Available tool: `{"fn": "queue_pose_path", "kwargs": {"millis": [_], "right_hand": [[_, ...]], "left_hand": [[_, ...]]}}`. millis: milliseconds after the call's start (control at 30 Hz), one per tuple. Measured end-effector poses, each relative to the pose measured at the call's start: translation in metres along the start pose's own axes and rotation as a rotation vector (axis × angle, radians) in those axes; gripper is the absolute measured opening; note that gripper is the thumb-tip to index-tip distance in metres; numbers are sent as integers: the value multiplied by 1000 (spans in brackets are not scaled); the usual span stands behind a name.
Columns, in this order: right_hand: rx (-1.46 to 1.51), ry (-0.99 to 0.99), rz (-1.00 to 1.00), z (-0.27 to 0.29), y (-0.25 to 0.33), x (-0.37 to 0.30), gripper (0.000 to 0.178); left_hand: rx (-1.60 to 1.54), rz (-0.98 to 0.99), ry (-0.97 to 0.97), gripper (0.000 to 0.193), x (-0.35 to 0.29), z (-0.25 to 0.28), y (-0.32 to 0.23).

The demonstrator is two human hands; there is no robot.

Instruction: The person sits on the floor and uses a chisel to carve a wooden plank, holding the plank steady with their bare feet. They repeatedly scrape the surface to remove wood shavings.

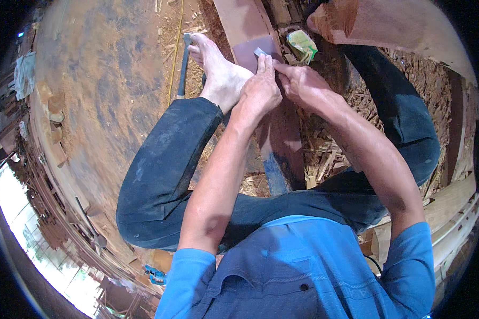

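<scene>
blue short-sleeved shirt (324, 234) fills the lower middle, nearest the camera, with the person's dark trousers (159, 159) bent out to both sides beyond it. between the legs runs a long wooden plank (240, 21), and on it lies a flat purple-grey slab (245, 58), which looks like a sharpening stone, though its make-up is hard to tell. a small metal blade (259, 51) rests at a slant over this slab, only its pale tip showing past the fingers.

the left hand (262, 93) has its fingers stretched forward and pressed down on the blade; whether its thumb also grips is hidden. the right hand (306, 87) sits just beside it, fingers curled in, but i cannot tell what it grasps, if anything.

as for progress, the work looks like rubbing the blade on the slab, and it seems under way: blade placed, both hands in position. how keen the edge is cannot be judged, so how much rubbing remains is unclear; lifting the blade off is not yet done.

a bare foot (221, 77) is close to the left hand, with a long dark-handled tool (184, 69) beside it. a crumpled yellow-green packet (302, 45) lies right of the slab.
</scene>
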State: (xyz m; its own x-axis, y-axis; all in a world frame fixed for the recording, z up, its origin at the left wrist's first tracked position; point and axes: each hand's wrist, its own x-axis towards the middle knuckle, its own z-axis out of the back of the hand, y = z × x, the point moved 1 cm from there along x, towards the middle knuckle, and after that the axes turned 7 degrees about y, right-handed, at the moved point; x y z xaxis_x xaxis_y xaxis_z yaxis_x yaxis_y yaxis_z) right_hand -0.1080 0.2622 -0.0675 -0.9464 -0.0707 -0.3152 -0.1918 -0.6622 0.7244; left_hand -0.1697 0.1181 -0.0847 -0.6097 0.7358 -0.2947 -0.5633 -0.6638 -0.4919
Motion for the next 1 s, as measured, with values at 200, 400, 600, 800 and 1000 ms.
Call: {"fn": "queue_pose_path", "kwargs": {"millis": [200,400,600,800,1000], "right_hand": [[-106,212,-243,-18,9,-82,49],[-43,74,-169,-5,15,-43,34],[-68,139,-252,-26,12,-91,40],[-35,-12,-132,-15,3,-40,39],[-66,89,-198,-37,6,-88,47]], "left_hand": [[-238,86,282,80,-68,-25,-48],[-123,46,144,74,-33,-16,-22],[-251,98,283,80,-75,-33,-47],[-82,92,142,71,-25,-16,-25],[-102,53,216,85,-73,-41,-38]]}}
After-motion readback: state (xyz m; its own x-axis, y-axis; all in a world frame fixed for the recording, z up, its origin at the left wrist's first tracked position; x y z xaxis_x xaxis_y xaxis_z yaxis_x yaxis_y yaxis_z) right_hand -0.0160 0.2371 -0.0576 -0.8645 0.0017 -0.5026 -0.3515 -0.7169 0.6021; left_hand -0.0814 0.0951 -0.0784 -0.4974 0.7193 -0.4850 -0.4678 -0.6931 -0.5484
